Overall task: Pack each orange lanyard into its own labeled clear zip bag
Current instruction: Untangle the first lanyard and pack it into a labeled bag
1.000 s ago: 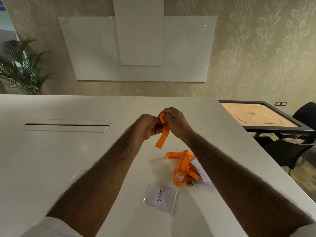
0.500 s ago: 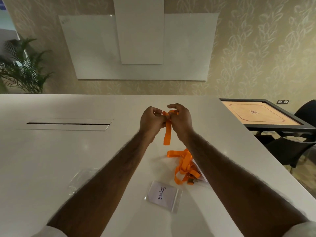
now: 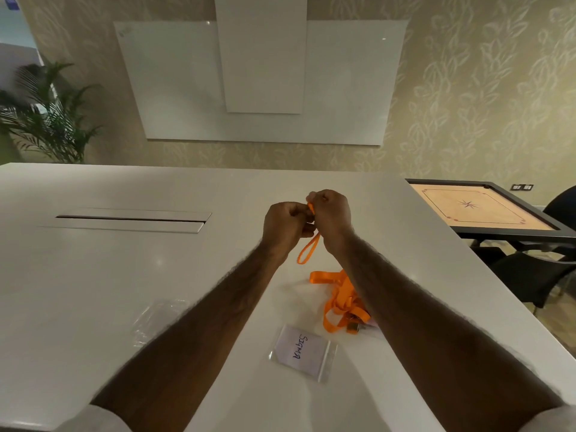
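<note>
Both hands are held up over the white desk [image 3: 93,275], pressed close together. The left hand [image 3: 288,227] and the right hand [image 3: 332,219] each have their fingers [image 3: 322,199] curled in tight, clamped on the same narrow orange fabric lanyard [image 3: 308,249]. Most of the strap is bunched out of sight between the two fists. One short loop of it hangs free just below the fingers, clear of the desk.

Nearer the person than the fingers, beside the right forearm, a loose heap of more orange lanyards [image 3: 341,299] lies on the desk with a small metal clip at its near end. Just this side of that heap lies a flat clear zip bag with a white label reading "SIGMA" [image 3: 304,352]. It touches neither hand. Well off to the left of the fingers, beyond the left forearm, a second clear plastic bag [image 3: 156,319] lies on the desk; I cannot tell whether it has a label.

Far to the right of the fingers stands a wooden carrom board in a black frame [image 3: 480,208]. Behind them a white wall board [image 3: 261,82] hangs.
</note>
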Action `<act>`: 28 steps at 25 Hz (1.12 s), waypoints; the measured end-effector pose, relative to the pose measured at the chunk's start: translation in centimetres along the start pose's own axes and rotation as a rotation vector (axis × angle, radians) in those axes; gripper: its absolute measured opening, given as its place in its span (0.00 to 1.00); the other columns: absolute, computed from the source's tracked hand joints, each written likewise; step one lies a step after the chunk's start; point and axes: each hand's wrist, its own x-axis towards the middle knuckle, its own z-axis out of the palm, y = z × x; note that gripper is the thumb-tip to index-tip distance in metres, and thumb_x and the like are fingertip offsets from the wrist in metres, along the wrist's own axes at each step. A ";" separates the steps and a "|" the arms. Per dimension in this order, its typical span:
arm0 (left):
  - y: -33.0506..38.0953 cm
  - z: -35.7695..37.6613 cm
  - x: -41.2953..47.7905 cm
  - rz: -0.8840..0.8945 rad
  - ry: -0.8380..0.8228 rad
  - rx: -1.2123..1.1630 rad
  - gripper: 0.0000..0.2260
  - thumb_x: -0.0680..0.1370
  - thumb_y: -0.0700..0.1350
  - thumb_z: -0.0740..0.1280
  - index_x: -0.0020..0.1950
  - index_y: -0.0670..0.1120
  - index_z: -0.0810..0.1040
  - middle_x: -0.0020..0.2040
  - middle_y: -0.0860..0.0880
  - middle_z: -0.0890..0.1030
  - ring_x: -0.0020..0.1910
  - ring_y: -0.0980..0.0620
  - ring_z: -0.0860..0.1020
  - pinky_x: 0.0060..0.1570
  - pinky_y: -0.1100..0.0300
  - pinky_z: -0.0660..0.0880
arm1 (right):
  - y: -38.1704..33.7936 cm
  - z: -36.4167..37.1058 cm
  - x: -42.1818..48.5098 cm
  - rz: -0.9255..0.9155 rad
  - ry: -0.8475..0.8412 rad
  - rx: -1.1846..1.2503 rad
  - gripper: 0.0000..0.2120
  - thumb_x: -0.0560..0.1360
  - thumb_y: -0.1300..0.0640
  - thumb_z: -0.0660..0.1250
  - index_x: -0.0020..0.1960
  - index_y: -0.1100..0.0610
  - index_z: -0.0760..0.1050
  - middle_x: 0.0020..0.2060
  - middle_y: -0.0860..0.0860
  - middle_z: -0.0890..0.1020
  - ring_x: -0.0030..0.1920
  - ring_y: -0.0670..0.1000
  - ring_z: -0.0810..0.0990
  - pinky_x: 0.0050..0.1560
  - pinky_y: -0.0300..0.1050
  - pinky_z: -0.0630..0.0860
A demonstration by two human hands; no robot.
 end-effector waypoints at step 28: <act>-6.0 -4.3 -4.8 -0.143 -0.177 -0.181 0.14 0.77 0.32 0.68 0.62 0.37 0.75 0.49 0.40 0.85 0.45 0.44 0.86 0.49 0.51 0.83 | 4.9 1.0 -4.8 0.153 0.019 -0.389 0.15 0.75 0.51 0.69 0.36 0.61 0.77 0.33 0.53 0.82 0.33 0.55 0.82 0.34 0.45 0.77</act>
